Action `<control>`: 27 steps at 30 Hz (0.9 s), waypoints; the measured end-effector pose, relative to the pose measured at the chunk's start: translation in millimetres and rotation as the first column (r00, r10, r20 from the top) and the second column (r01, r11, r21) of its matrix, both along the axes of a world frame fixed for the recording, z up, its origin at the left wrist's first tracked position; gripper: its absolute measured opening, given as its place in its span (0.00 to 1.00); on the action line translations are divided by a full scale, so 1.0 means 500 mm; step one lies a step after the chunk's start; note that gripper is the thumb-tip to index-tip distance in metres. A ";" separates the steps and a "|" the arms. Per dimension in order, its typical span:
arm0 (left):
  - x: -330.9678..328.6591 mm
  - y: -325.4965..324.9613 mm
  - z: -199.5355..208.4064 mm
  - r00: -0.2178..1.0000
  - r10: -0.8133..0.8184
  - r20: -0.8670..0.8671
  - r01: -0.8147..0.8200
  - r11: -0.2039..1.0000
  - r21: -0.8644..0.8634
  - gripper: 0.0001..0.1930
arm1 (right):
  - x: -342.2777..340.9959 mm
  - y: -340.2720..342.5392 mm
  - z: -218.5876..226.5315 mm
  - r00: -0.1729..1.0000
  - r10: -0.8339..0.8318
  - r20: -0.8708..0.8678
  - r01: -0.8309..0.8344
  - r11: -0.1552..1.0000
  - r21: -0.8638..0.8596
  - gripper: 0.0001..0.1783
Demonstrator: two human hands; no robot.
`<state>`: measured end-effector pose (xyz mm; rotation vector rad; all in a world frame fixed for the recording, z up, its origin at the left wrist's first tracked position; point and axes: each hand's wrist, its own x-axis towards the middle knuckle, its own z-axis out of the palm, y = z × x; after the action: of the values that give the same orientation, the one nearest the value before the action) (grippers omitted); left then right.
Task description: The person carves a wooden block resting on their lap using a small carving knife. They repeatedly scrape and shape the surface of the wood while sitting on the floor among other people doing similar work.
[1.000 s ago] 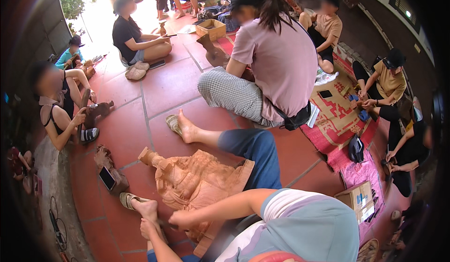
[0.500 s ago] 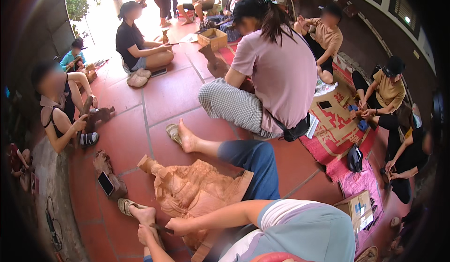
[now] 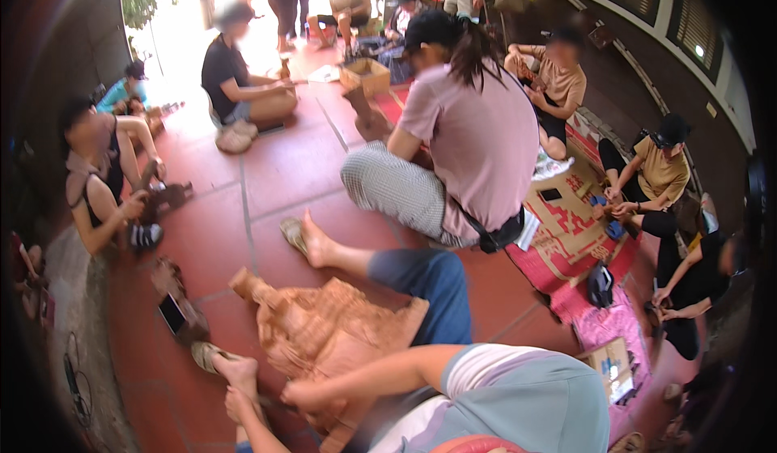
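A large light-brown wood carving (image 3: 336,315) with folded, draped shapes lies between my legs. Its narrow end points away to the left; its broad end rests by my jeans-clad knee. My right hand (image 3: 303,395) is a closed fist over its near side. Close by, my left hand (image 3: 240,404) is closed beside my sandalled foot (image 3: 231,364). A thin dark piece, blurred, shows between the two hands; its kind and which hand holds it are hard to make out.
A phone (image 3: 171,314) lies on a dark wooden piece (image 3: 190,323) beyond my foot. Close ahead sits a person in a pink shirt (image 3: 486,129); several others sit around. At right lie a patterned red mat (image 3: 575,226), a dark cap (image 3: 600,285) and a cardboard box (image 3: 613,372).
The view has shifted slightly, so most things sit a little further left. My right hand has shifted slightly against the carving and looks more blurred; both hands stay closed.
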<state>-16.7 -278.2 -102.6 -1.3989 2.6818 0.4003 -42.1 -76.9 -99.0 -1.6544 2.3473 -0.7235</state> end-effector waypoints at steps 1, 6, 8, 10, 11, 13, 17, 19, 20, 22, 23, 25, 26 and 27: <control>0.010 0.007 0.008 1.000 0.019 -0.007 -0.019 1.000 0.002 0.29 | -0.006 0.002 0.013 0.976 -0.048 0.210 0.077 0.988 -0.134 0.04; 0.076 -0.033 -0.008 0.998 0.056 -0.013 -0.057 0.997 -0.059 0.29 | 0.027 0.020 0.166 0.881 -0.086 0.465 0.047 0.994 0.094 0.11; -0.004 0.001 -0.031 0.999 0.014 -0.040 -0.015 0.999 -0.028 0.28 | 0.010 0.033 0.040 0.971 0.017 0.237 -0.037 0.996 0.081 0.12; 0.016 -0.026 -0.019 0.996 0.076 0.042 -0.075 0.996 -0.038 0.26 | -0.006 0.023 0.160 0.912 -0.126 0.389 0.047 0.978 0.205 0.10; 0.011 -0.027 -0.011 0.997 0.077 0.011 -0.077 0.997 -0.029 0.26 | -0.028 0.009 0.136 0.842 -0.159 0.516 0.083 0.982 0.169 0.09; 0.019 -0.017 -0.019 0.999 0.045 0.003 -0.045 0.998 -0.049 0.25 | -0.032 0.023 0.145 0.714 -0.197 0.672 0.114 0.980 0.166 0.07; 0.023 -0.016 -0.022 1.000 0.004 0.011 -0.003 0.995 -0.098 0.25 | 0.022 0.024 0.109 0.914 0.027 0.406 -0.100 0.982 0.159 0.07; 0.022 -0.024 -0.027 1.000 0.011 -0.024 -0.013 0.994 -0.105 0.25 | -0.007 0.016 0.109 0.846 -0.059 0.530 0.019 0.997 0.081 0.07; 0.023 -0.028 -0.033 0.999 0.014 -0.041 -0.018 0.994 -0.109 0.25 | -0.020 0.013 0.109 0.801 -0.093 0.591 0.081 0.996 0.047 0.08; 0.025 -0.027 -0.033 0.999 0.001 -0.036 -0.005 0.992 -0.125 0.25 | -0.019 0.010 0.115 0.765 -0.141 0.628 0.121 0.990 0.075 0.08; 0.024 -0.030 -0.030 1.000 0.002 -0.031 -0.006 0.992 -0.124 0.25 | -0.018 0.011 0.118 0.746 -0.165 0.645 0.140 0.986 0.089 0.09; 0.025 -0.021 -0.020 1.000 0.009 -0.012 -0.010 0.995 -0.101 0.25 | 0.001 0.023 0.145 0.872 -0.021 0.489 -0.051 0.990 0.133 0.08; 0.027 -0.019 -0.014 1.000 0.014 -0.004 -0.014 0.996 -0.090 0.25 | 0.007 0.027 0.152 0.912 0.064 0.406 -0.143 0.975 0.169 0.08; 0.019 -0.010 -0.008 1.000 0.010 -0.004 -0.010 0.997 -0.082 0.25 | 0.006 0.024 0.120 0.951 -0.054 0.305 0.024 0.995 0.100 0.07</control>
<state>-7.3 -283.4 -106.3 -1.4348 2.7239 0.2970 -39.0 -64.7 -39.1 -1.3490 2.1619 -0.7993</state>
